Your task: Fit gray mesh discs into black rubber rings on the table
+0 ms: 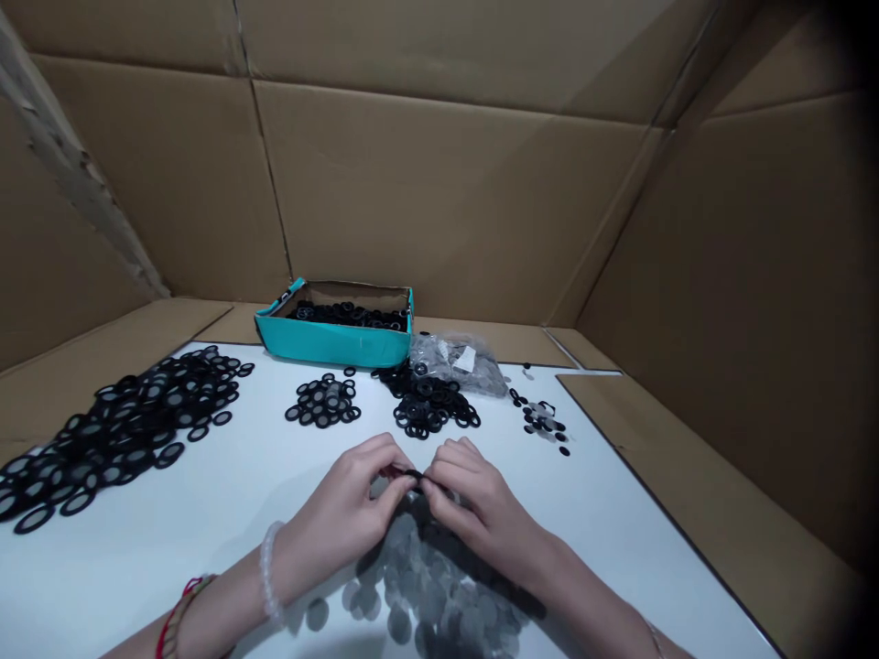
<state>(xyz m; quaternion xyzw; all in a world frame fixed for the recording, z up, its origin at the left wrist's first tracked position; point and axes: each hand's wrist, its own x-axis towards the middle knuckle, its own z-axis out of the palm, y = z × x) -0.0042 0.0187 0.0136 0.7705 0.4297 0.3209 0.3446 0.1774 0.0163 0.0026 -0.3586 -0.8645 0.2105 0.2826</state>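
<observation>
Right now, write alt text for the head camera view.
Left hand and right hand pinch a black ring above a spread of grey discs on a white table. Piles of black rings lie beyond, by a teal box holding more, with cardboard walls behind.

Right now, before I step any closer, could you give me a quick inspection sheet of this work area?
Surface: white table top, resting on flattened cardboard.
Job's things: a small black ring pinched at the fingertips, above a spread of grey discs.
Clutter: piles of black rings, a teal box holding more, and a clear plastic bag behind the piles.
Hands: left hand and right hand meet at the ring; both hold it, as far as can be seen.
Cables: nothing seen.
Surroundings: cardboard walls on the sides and back; no other person seen.
</observation>
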